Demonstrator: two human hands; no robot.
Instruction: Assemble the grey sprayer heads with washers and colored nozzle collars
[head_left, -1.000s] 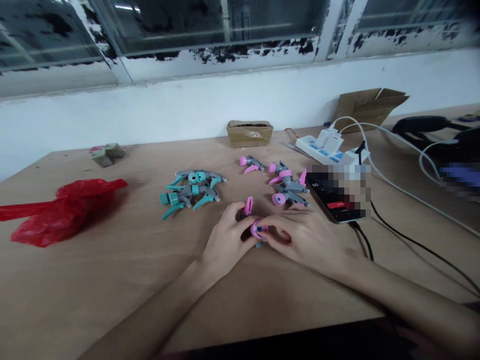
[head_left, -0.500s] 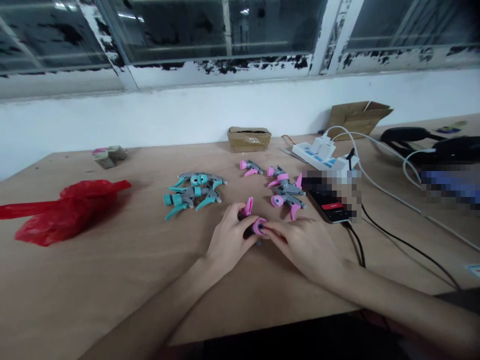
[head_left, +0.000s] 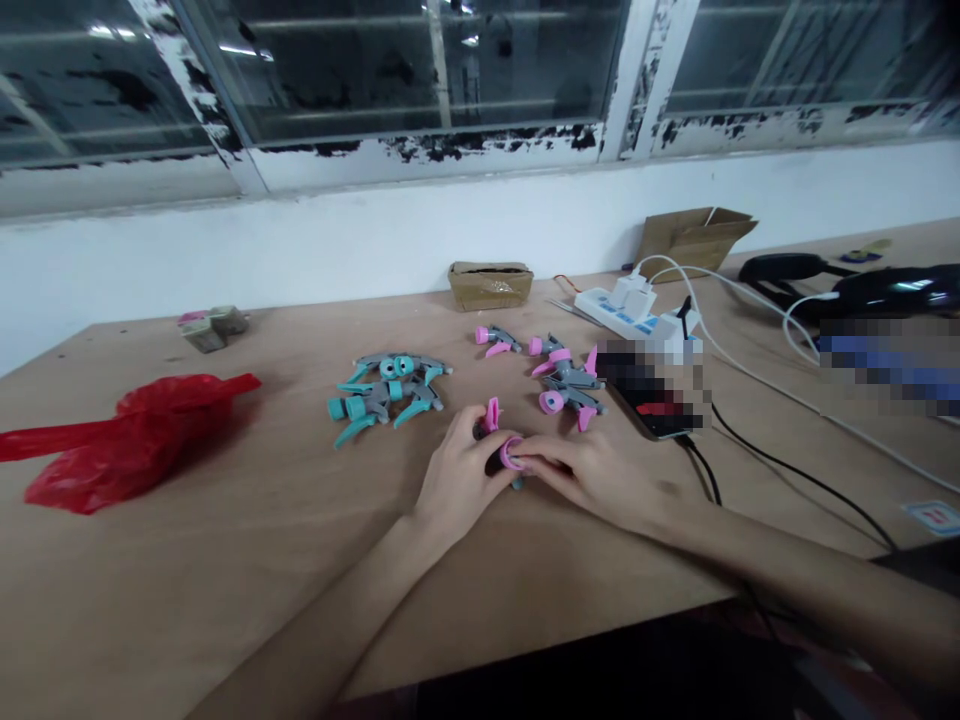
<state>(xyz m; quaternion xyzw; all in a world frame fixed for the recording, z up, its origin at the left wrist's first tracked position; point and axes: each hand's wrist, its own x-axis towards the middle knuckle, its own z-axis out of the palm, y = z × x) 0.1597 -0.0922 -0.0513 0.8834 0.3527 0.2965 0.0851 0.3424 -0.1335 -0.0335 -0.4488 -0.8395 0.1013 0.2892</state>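
Note:
My left hand [head_left: 457, 480] and my right hand [head_left: 596, 472] meet at the middle of the wooden table [head_left: 225, 560]. Together they grip a pink and grey spray trigger head [head_left: 504, 450]. Its pink trigger sticks up above my left fingers. My right fingertips pinch its pink round cap. Just beyond lies a group of pink and grey trigger heads [head_left: 566, 380]. A pile of teal and grey trigger heads [head_left: 386, 385] lies to the left of my hands.
A red plastic bag [head_left: 127, 430] lies at the left. A phone [head_left: 652, 400], a white power strip [head_left: 637, 305] and several cables [head_left: 787, 470] are at the right. Small cardboard boxes [head_left: 490, 284] stand by the wall.
My hands have stayed on the pink trigger head, with my right fingers shifting slightly on its cap. The view has drifted a little to the right.

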